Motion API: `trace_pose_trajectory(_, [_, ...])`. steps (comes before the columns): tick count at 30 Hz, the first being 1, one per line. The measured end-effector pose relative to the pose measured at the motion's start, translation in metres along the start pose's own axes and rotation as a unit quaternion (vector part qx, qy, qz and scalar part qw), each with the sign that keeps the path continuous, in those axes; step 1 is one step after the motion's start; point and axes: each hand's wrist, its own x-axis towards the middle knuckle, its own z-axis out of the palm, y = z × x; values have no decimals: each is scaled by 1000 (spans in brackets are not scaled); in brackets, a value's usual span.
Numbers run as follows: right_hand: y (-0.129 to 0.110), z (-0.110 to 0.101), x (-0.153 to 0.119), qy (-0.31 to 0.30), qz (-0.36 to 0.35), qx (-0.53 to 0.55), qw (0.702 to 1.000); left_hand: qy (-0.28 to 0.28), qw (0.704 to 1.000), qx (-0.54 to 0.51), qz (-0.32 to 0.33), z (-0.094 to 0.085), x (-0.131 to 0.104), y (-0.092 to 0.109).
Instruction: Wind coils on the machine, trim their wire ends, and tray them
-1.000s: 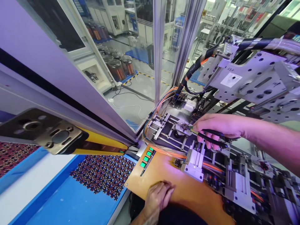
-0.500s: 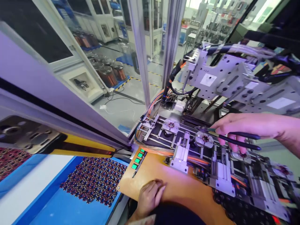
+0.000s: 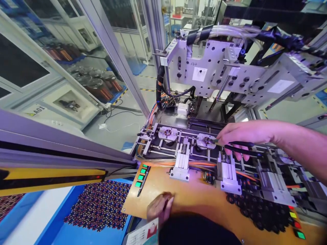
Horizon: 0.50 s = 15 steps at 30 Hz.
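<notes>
My right hand (image 3: 235,137) is closed around a pair of pliers (image 3: 246,150) with dark handles. The jaws point left and reach a round metal fixture (image 3: 205,141), at a small ring-shaped part in its centre. Left of it, a similar fixture (image 3: 168,133) carries another small ring-shaped part. Low on the orange worktop, my left hand (image 3: 159,206) rests with its fingers curled in; whatever may be inside them is hidden.
A metal machine head (image 3: 201,66) with cables overhangs the fixtures. Slide units (image 3: 181,163) line their near side. A blue tray (image 3: 57,231) at left holds many small ring parts. Black round pieces (image 3: 263,211) lie at right, near coloured buttons (image 3: 299,234). A pen (image 3: 143,182) lies beside green buttons (image 3: 138,184).
The view has turned to the right. My right hand has brought the pliers' jaws over the centre of the second fixture. My left hand stays on the worktop.
</notes>
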Motion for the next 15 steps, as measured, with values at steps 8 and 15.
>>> trace_pose_trajectory(8, [-2,4,4,6,-9,9,1000,-7,1000,-8,2,0,0,-1])
trace_pose_trajectory(15, [16,-11,-22,-19,-135,-5,991,-10,1000,6,4,0,0,0])
